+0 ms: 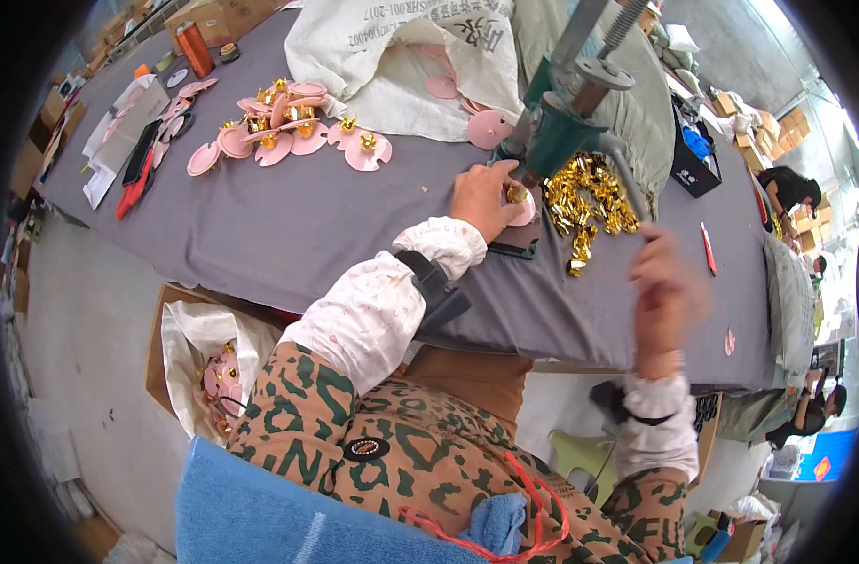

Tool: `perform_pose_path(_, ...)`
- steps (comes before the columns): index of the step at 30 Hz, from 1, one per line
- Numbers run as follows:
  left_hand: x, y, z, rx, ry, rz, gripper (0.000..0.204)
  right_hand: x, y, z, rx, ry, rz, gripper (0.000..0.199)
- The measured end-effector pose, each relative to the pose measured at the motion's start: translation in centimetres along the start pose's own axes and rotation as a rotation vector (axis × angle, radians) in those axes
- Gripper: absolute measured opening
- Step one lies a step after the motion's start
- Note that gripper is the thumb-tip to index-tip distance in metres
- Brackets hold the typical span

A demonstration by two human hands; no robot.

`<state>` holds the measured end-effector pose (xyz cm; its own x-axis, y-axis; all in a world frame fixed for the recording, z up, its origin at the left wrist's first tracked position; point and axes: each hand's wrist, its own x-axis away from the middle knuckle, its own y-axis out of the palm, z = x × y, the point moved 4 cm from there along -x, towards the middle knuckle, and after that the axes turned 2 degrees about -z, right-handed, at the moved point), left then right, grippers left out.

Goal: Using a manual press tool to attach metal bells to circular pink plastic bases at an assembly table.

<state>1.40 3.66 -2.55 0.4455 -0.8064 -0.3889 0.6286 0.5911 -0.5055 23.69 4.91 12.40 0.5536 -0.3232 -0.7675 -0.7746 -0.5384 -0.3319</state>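
Observation:
Beneath the green hand press (561, 132), my left hand (486, 202) pinches a pink disc (525, 209) with a small gold piece on it. The disc sits over a dark base plate (516, 246); my fingers cover part of it. My right hand (667, 296) is smeared by motion near the lower end of the press lever (625, 174). Its fingertips appear to meet the lever, but their grip is unclear. Right beside the press lies a heap of shiny gold metal pieces (580, 193).
Pink discs with gold pieces (279, 122) are piled at the far left. A white woven sack (392, 66) holds more discs. Red-handled scissors (133, 193), a red pen-like tool (709, 249) and a black box (694, 155) lie around. Below left stands a lined carton (171, 352). People work at far right.

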Motion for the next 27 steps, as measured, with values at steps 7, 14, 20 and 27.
perform_pose_path(7, 0.2, -0.5, 0.2, 0.039, 0.099, 0.042, 0.053, -20.7, -3.5, 4.5, -0.335, 0.352, 0.331, 0.026)
perform_pose_path(14, 2.7, -9.6, -6.0, -0.180, 0.018, -0.228, 0.041, -23.6, -3.4, 9.2, -0.302, 0.458, 0.374, 0.033)
perform_pose_path(20, -1.7, -14.2, -12.1, -0.561, -0.044, 0.129, 0.030, -23.4, -0.8, 7.6, -0.300, 0.451, 0.397, 0.023)
perform_pose_path(27, -1.3, -5.8, -1.2, 0.096, -0.027, -0.177, 0.059, -23.8, -2.4, 10.2, -0.392, 0.446, 0.451, 0.019)
